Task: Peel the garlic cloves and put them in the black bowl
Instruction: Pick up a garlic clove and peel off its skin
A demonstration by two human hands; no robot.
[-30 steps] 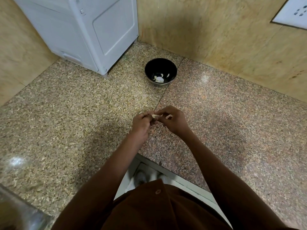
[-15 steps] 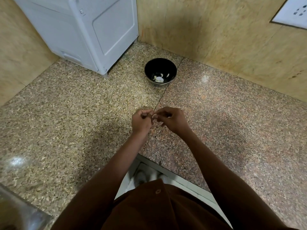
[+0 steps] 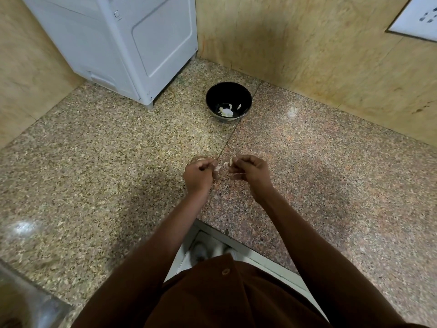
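Over the counter seam, mid-slab: both hands work a garlic clove (image 3: 218, 168), a small pale bit at the left fingertips; too small to tell how much skin is on it.
left hand (image 3: 198, 174): fingers curled, pinching the clove between thumb and fingertips.
right hand (image 3: 250, 170): fingers curled, pinching a pale scrap of skin (image 3: 229, 162); just beside the left hand, not touching it.
step, my read: skin is being pulled off; the clove is not yet ready to drop.
doing it well: grip the clove at one end, peel lengthwise in strips, rotate between pulls. Check for papery remnants before release.
black bowl (image 3: 229, 102): well ahead of the hands, on the same seam, near the back wall. Holds a few pale pieces, looks like peeled cloves; can't tell if any skin is mixed in.
drop: straight forward reach, nothing between hands and bowl. Release low inside the rim so it doesn't bounce out.
counter (image 3: 319, 176): speckled granite; loose skin will be hard to spot on it.
white appliance (image 3: 132, 43): back left, near the bowl; keep the reach right of it.
front edge (image 3: 238, 242): counter drops off right below the forearms; a fumbled clove likely goes to the floor.
side room: open slab left and right of the hands.
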